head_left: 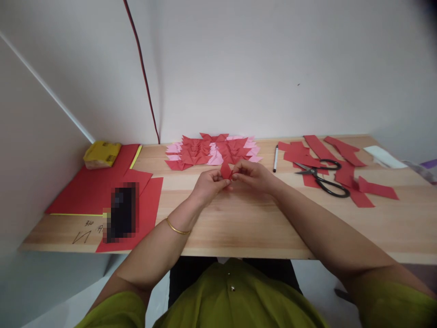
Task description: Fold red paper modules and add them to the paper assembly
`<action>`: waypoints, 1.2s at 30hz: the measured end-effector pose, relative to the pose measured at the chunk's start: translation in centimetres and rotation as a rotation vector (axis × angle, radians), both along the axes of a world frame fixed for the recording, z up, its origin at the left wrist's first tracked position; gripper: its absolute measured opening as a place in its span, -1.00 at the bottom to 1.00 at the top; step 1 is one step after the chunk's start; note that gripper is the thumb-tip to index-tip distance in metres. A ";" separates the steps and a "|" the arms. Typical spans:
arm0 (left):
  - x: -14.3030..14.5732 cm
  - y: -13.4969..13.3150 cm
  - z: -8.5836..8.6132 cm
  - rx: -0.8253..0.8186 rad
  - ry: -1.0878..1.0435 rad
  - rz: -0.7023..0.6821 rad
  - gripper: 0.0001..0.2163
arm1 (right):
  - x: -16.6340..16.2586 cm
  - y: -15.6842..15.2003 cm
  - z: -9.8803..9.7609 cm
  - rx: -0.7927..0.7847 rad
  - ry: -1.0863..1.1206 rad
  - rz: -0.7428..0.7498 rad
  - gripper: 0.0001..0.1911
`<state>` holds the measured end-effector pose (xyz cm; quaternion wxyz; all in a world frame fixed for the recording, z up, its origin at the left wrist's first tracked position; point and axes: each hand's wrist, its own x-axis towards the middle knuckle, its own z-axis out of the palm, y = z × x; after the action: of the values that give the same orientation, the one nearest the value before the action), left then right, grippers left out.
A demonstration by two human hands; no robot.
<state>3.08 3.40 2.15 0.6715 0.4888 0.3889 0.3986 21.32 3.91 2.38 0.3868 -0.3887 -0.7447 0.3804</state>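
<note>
A small folded red paper piece [226,171] is pinched between both my hands just above the wooden table [259,223]. My left hand [207,183] grips its left side with closed fingers. My right hand [254,174] pinches its right side. Right behind them lies a pile of folded red and pink paper pieces [213,151].
Black scissors [324,176] lie on red paper strips [344,168] at the right. A pen [275,158] lies beside them. Red sheets [102,182], a yellow packet [101,153] and a blurred dark object [121,212] sit at the left. White walls close in behind and left.
</note>
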 end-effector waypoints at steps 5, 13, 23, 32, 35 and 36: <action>0.1 0.0 -0.2 0.024 0.003 -0.005 -0.76 | 0.0 -0.1 0.0 -0.032 0.061 0.008 -0.86; 0.0 0.0 -0.1 0.042 0.024 0.007 -0.76 | -0.2 -0.2 -0.2 -0.031 0.043 -0.057 -0.79; -0.4 0.7 -0.5 0.072 0.049 -0.005 -0.78 | 0.2 0.1 -0.6 -0.193 0.175 0.072 -0.77; -0.6 0.5 -0.4 0.310 0.342 -0.008 -0.85 | -0.3 -0.2 -0.2 -0.199 0.100 -0.035 -0.76; -0.6 0.5 -0.2 0.340 0.360 -0.024 -0.84 | -0.4 -0.3 0.2 -0.128 0.027 -0.041 -0.80; -0.7 0.6 -0.2 0.345 0.362 -0.026 -0.84 | -0.4 -0.4 0.3 -0.108 0.010 -0.028 -0.81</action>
<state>2.39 3.96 1.95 0.5028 0.6645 0.4226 0.3564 20.91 3.54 2.70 0.3745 -0.4174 -0.7157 0.4164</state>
